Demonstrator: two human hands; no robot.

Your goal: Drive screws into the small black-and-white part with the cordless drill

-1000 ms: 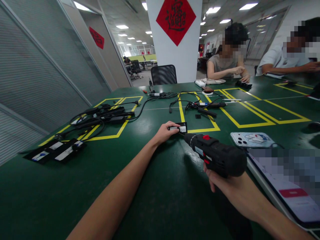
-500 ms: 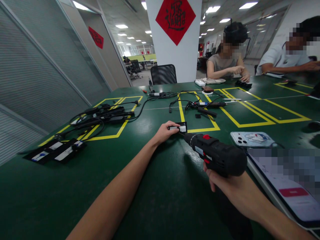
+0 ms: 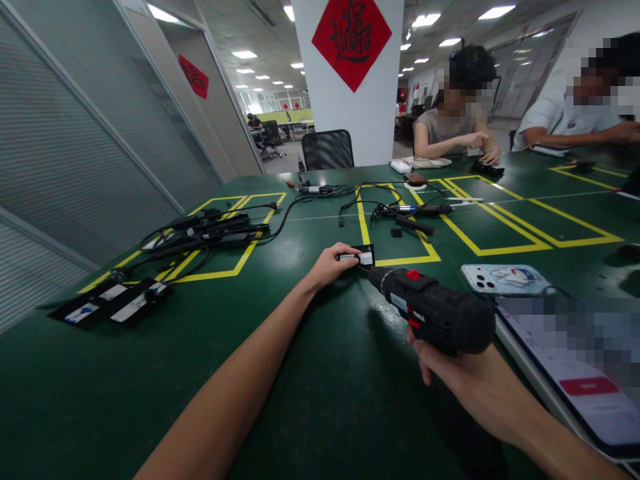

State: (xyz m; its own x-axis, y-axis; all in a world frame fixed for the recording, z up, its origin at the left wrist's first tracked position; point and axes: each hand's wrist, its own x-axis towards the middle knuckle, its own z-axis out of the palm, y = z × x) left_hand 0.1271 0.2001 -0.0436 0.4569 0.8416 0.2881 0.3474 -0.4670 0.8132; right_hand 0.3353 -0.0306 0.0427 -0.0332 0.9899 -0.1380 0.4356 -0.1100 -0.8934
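Note:
My left hand (image 3: 330, 265) is closed on a small black piece with a white label (image 3: 367, 257), pressed against the green tabletop (image 3: 320, 373). My fingers cover its left part, so its exact kind does not show. A black cordless drill (image 3: 435, 308) with red switches is gripped in my right hand (image 3: 443, 363). Its thin bit points left and reaches the near edge of the labelled piece, close to my left fingertips. Whether the tip touches the piece or sits in it cannot be made out.
Black cables and devices (image 3: 210, 230) lie in a heap at the left, with labelled black pieces (image 3: 135, 310) in front. A pen-like corded tool (image 3: 423, 209) lies beyond. A phone (image 3: 507, 279) and a screen device (image 3: 575, 373) are at the right. Two people sit across the table.

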